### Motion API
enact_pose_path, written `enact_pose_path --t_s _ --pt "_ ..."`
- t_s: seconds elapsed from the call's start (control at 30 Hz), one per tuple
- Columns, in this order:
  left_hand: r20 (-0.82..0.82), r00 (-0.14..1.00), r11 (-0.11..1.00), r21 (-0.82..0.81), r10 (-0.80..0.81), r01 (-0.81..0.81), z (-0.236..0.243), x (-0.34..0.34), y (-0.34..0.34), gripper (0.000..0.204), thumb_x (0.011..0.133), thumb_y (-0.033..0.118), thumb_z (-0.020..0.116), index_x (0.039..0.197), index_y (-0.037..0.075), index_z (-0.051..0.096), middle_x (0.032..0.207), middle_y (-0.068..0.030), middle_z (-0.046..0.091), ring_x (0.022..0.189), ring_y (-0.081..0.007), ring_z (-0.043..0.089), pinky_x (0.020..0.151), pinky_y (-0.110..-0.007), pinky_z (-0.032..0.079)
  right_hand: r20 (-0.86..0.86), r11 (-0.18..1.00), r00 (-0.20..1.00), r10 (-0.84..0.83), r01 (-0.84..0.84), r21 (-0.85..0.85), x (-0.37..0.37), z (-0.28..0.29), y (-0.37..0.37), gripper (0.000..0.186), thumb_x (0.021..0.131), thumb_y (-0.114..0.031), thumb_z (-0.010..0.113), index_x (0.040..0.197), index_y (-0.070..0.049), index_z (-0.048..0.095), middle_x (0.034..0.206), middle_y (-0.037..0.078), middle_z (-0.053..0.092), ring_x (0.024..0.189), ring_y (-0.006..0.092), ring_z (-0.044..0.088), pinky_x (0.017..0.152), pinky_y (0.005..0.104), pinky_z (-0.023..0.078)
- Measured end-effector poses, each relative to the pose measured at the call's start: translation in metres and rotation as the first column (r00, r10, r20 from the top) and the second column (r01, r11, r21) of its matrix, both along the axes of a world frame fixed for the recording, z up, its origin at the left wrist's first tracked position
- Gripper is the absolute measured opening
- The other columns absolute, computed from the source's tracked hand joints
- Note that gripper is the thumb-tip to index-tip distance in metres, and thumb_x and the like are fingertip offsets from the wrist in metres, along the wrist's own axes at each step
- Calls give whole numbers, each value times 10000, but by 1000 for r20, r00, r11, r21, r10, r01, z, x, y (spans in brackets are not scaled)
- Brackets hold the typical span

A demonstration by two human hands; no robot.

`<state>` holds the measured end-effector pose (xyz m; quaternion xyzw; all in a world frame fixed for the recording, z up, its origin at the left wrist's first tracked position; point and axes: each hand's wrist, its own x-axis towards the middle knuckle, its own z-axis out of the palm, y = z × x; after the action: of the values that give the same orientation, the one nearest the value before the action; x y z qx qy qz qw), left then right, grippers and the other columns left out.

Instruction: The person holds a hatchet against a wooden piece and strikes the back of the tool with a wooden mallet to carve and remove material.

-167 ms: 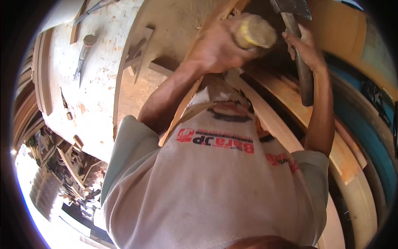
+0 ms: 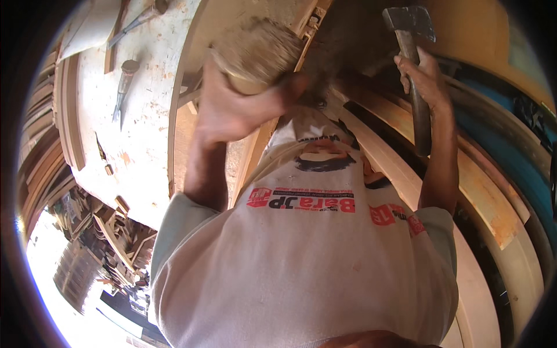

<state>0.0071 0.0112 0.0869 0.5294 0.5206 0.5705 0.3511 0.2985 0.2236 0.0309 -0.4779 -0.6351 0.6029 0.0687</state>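
Observation:
My left hand point(image 2: 238, 110) grips a blurred, chunky wooden piece point(image 2: 255, 52) with a pale yellowish lower edge, held beside a long narrow timber point(image 2: 307, 32) at the top middle; its exact shape is unclear. My right hand point(image 2: 423, 81) is closed around the wooden handle of a hatchet point(image 2: 420, 130), whose dark metal head point(image 2: 406, 22) points up at the upper right. To the left, a chisel point(image 2: 125, 87) and smaller tools lie on a pale, scuffed work surface point(image 2: 145, 151).
Curved planks point(image 2: 487, 209) run down the right side near a blue surface point(image 2: 493, 145). Wood strips point(image 2: 69, 116) line the left edge of the work surface, with a jumbled pile of offcuts point(image 2: 116, 243) below it. My printed shirt point(image 2: 301, 261) fills the lower middle.
My left hand and the wooden piece have swung left, and the piece has turned. My right hand and the hatchet have shifted slightly down.

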Motion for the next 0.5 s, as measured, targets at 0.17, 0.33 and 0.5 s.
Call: enact_pose_path --t_s 0.17,0.33,0.5 --pt "-91 996 1000 1 -3 3 32 -24 -13 274 872 183 742 991 19 557 764 -24 557 590 -96 474 572 -248 383 -52 976 978 -204 198 -90 35 -35 -53 230 948 -206 708 1015 -38 567 724 7 568 552 91 569 475 280 468" --pt "29 991 988 -93 129 -126 4 -17 16 231 884 223 723 1019 39 685 742 -96 662 745 -284 689 658 -409 538 14 963 965 -261 261 -72 50 -49 -96 220 936 -186 703 997 -31 558 703 9 564 543 98 568 478 283 471" --pt "-552 759 919 -362 -345 154 -23 -4 25 401 844 249 825 1176 64 695 973 -123 764 857 -287 752 811 -377 609 96 954 955 -280 288 -85 60 -53 -125 238 930 -180 698 1010 -11 551 686 26 566 512 118 563 473 294 464"
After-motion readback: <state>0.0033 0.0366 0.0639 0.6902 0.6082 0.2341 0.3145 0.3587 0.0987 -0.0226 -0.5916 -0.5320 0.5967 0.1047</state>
